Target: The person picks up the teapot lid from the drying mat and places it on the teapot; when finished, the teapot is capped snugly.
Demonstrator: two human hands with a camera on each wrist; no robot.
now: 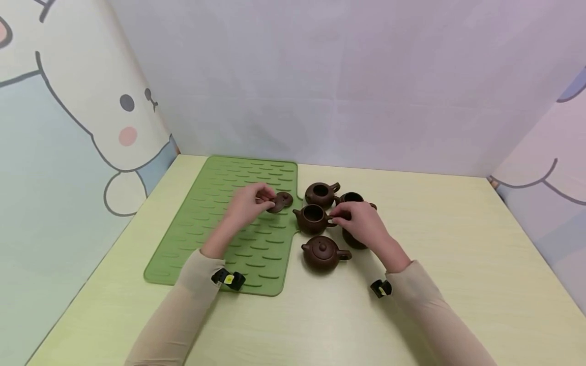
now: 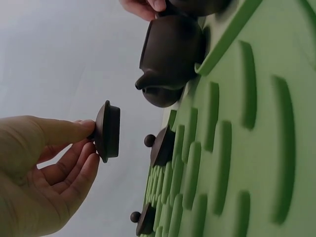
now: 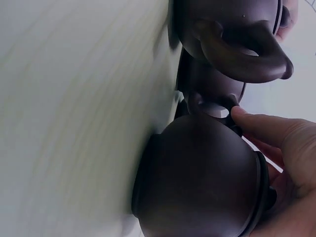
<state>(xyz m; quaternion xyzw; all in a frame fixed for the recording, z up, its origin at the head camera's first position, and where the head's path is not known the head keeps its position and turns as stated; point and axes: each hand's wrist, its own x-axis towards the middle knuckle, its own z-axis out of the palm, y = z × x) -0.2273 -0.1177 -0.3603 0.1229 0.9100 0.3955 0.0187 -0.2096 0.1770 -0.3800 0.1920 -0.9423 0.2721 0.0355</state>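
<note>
We saw a plain pale back wall [image 1: 329, 76] and, in the head view, side walls printed with cartoon figures [image 1: 68, 152] that the frame edges cut off. Below spread the light wood table [image 1: 476, 284], and on its left part lay a green mat [image 1: 183, 244] with raised ridges, which the right wrist view did not show. Two sleeved forearms [image 1: 189, 300] reached in; the right hand [image 1: 361, 223] pinched the handle of a lidless middle teapot [image 1: 308, 225] just beside the mat, and we could not tell whether its base touched the table. A lidded front teapot [image 1: 321, 260] stood nearest us, a lidless rear teapot [image 1: 322, 201] behind; the right hand partly hid a right-rear teapot [image 1: 351, 197] and a fifth teapot [image 1: 354, 241], whose lid only the right wrist view let us make out. The left hand [image 1: 249, 202] held a small lid [image 2: 107, 131] between thumb and fingers; only its wrist view showed it edge-on, raised clear of the mat. That view also revealed a nearer loose lid [image 2: 163, 147] and a farther loose lid [image 2: 144, 219] on the mat, where from the head we could make out just one.
</note>
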